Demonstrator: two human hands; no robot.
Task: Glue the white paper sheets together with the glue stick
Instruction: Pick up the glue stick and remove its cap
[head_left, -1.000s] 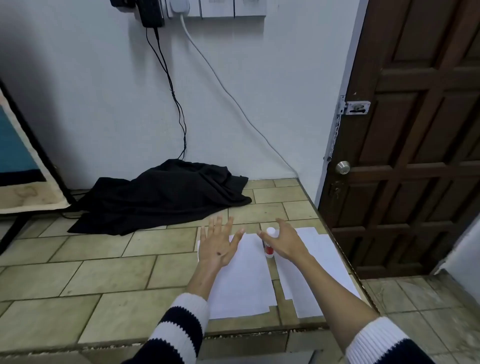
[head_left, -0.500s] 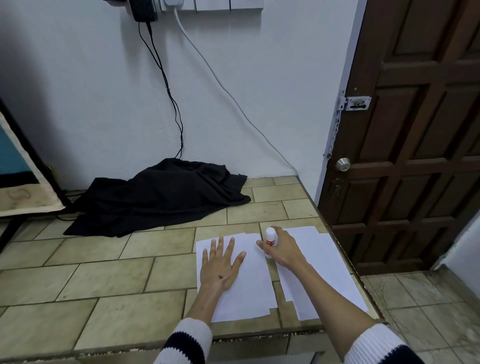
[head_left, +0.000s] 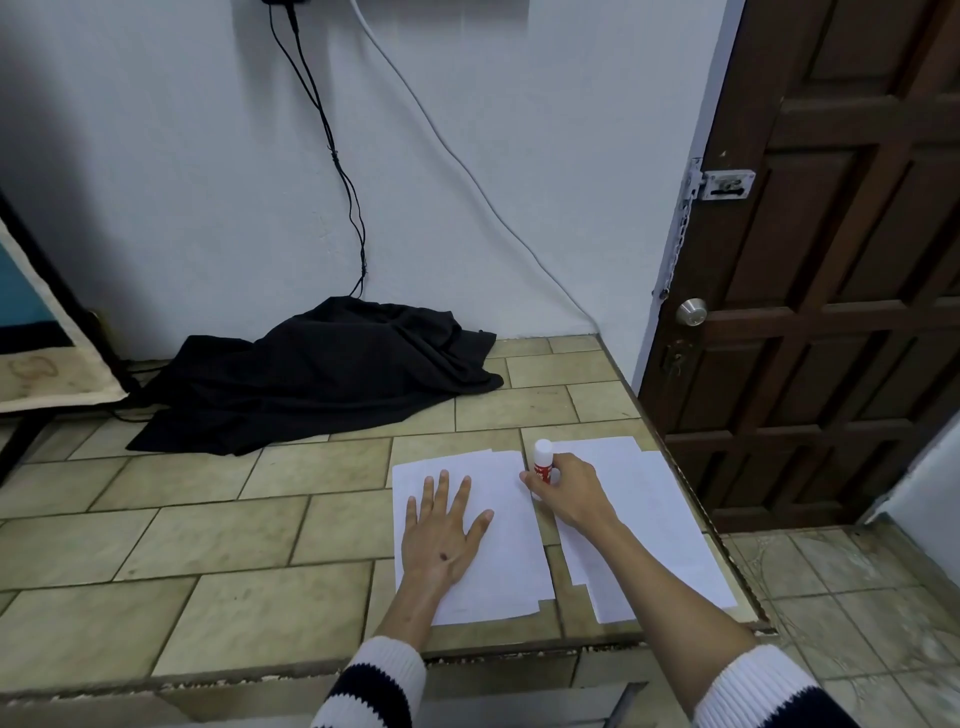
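Note:
Two stacks of white paper lie on a tiled ledge. My left hand (head_left: 442, 525) rests flat, fingers spread, on the left stack of sheets (head_left: 511, 566). My right hand (head_left: 571, 488) grips a glue stick (head_left: 543, 460), white-capped with a red label, held upright with its lower end at the right edge of the left stack. The right stack of sheets (head_left: 660, 525) lies under and beyond my right forearm, its sheets slightly fanned.
A crumpled black cloth (head_left: 317, 379) lies on the tiles at the back by the wall. Cables (head_left: 343, 171) hang down the wall. A brown wooden door (head_left: 831, 260) stands at the right. The ledge's edge (head_left: 727, 545) drops off beside the right stack.
My left hand came down from raised to flat on the left stack. My right hand closed on the glue stick and holds it at the sheet's edge.

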